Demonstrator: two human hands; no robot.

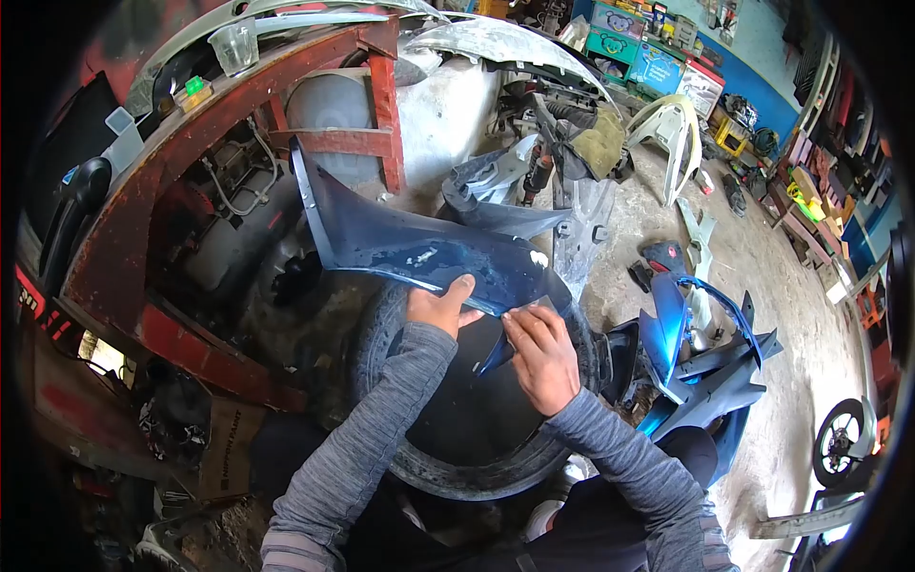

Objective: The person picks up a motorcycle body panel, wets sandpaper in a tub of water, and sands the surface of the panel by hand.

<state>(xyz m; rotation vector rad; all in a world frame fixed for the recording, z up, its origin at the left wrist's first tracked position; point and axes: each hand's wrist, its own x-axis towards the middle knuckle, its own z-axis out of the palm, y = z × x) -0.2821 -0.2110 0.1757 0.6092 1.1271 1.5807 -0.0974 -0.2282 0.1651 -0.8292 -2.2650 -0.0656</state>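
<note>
Head view: above the tire (448, 477), the half-closed left hand (438, 309) grips the panel (400, 234), likely steadying it; the nearly closed right hand (547, 360) pinches a small sheet (545, 303).

Dk blue panel (424, 243) w/ white patches; sleeves (381, 410) grey

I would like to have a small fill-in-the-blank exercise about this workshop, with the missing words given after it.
1. The left hand holds the near edge of the dark blue body panel with its ____ on top.
2. Under the panel there is a big black ____.
3. On top of the red frame stands a clear plastic ____.
4. The crate near the blue wall is coloured ____.

Missing words: thumb; tyre; cup; yellow.
</note>
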